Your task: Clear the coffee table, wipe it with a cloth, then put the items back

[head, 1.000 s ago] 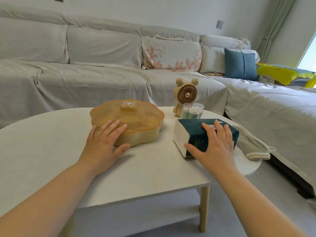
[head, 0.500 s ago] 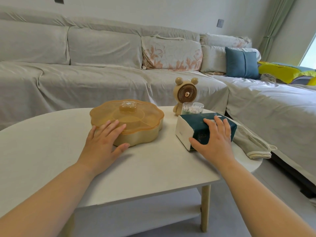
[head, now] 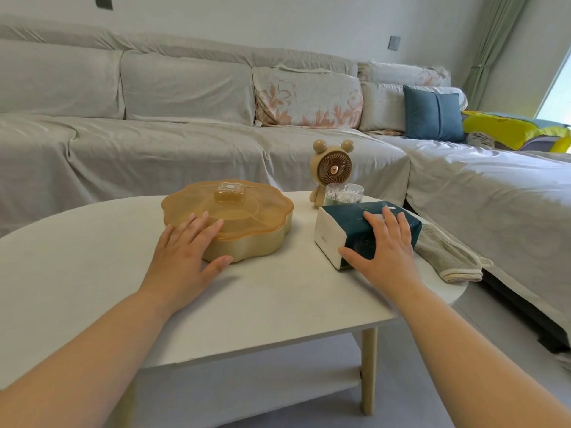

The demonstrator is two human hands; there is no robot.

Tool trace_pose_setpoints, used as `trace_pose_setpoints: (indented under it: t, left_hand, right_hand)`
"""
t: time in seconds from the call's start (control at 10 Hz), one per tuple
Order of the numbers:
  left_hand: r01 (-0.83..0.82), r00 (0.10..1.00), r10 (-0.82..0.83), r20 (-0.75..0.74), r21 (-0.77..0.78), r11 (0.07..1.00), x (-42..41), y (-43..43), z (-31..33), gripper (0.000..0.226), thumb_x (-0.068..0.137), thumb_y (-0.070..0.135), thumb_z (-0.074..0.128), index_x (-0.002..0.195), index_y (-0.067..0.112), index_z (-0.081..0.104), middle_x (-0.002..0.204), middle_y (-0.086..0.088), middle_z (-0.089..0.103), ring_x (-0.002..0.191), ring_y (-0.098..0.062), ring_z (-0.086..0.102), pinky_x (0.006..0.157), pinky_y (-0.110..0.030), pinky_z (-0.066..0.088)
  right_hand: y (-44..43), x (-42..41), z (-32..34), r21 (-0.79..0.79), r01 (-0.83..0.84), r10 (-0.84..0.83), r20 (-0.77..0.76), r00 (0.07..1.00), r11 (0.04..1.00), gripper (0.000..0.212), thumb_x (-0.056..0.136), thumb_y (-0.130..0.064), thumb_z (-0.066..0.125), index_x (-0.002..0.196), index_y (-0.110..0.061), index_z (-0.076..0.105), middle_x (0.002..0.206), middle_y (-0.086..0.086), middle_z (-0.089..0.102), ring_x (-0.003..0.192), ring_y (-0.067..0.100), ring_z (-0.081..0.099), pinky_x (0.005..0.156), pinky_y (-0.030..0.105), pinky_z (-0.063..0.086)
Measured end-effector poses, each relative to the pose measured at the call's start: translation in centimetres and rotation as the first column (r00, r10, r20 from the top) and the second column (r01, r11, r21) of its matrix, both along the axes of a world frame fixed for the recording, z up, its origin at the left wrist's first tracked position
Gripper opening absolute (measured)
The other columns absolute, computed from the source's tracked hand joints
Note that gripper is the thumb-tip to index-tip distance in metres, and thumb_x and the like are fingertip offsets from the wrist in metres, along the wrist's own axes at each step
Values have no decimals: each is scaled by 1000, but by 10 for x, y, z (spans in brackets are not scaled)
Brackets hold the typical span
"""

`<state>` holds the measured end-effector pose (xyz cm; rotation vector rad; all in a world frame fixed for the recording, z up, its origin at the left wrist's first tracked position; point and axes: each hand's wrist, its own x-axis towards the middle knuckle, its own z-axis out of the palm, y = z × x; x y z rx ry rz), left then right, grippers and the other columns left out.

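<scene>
On the white oval coffee table (head: 92,273) stands an amber flower-shaped snack box (head: 244,217) with a lid. My left hand (head: 188,257) lies on its near edge, fingers on the lid and thumb against the side. A dark green and white tissue pack (head: 346,230) lies to the right, with my right hand (head: 383,251) clasped over its top. Behind it are a beige bear-shaped fan (head: 332,168) and a clear jar of cotton swabs (head: 343,195). A grey-beige cloth (head: 448,257) lies at the table's right end, partly over the edge.
A long grey-covered sofa (head: 154,143) runs behind the table and turns along the right side, with a floral cushion (head: 309,97) and a blue cushion (head: 434,117). The table has a lower shelf (head: 247,393) and pale legs. Grey floor lies to the right.
My right hand has slid the tissue pack slightly away, toward the swab jar. My left hand stays on the snack box. The view has shifted a little.
</scene>
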<state>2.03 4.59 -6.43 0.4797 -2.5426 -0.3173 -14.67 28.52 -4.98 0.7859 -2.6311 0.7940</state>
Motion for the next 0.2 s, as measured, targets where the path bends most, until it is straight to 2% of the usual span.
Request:
trace_pose_setpoints:
  t: [0.1, 0.2]
  left_hand:
    - [-35, 996, 39, -85, 53, 998, 5, 2, 6, 61, 85, 36, 50, 138, 22, 25, 153, -4, 16, 141, -18, 6, 111, -32, -2]
    - [-52, 969, 85, -233, 145, 988, 22, 17, 7, 58, 82, 24, 59, 134, 14, 36, 147, -9, 30, 138, -23, 20, 112, -37, 8]
  right_hand:
    - [0, 5, -1, 15, 28, -28, -5, 1000, 999, 81, 78, -48, 56, 142, -27, 11, 155, 4, -3, 141, 22, -13, 114, 42, -3]
    - [-1, 20, -4, -90, 6, -2, 38, 999, 996, 75, 81, -37, 57, 141, -26, 14, 155, 3, 1, 141, 19, -10, 114, 38, -3]
